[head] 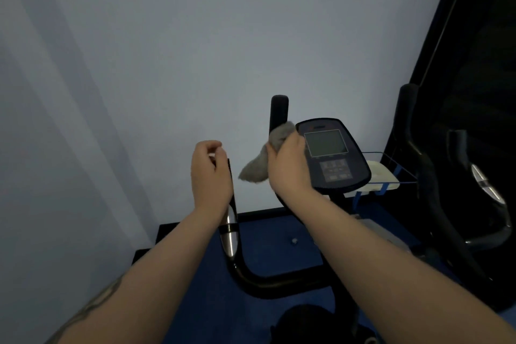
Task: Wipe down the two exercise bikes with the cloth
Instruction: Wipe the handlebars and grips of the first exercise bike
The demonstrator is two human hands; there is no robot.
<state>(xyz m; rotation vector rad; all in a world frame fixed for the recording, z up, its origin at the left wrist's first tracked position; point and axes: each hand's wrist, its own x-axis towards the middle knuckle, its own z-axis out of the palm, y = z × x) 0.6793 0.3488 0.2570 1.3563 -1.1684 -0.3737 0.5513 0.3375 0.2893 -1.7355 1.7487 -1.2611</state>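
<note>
- Exercise bike (279,282): its handlebar grips stand upright, console (332,153) between them, facing the person.
- Left hand (210,173): fingers loosely curled, holding nothing.
- Right hand (290,165): clenched around the grey cloth (257,167), pressed against the right grip, tail hanging down-left.

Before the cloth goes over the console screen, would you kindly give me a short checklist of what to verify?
1. Cloth held firmly in right hand: ok.
2. Console screen unobstructed: ok.
3. Cloth already against the upright handlebar: ok.
4. Left hand clear of the wiping path, near the left handlebar: ok.
5. Cloth damp or clean: cannot tell.
6. Second bike within reach at right: cannot tell.
</note>
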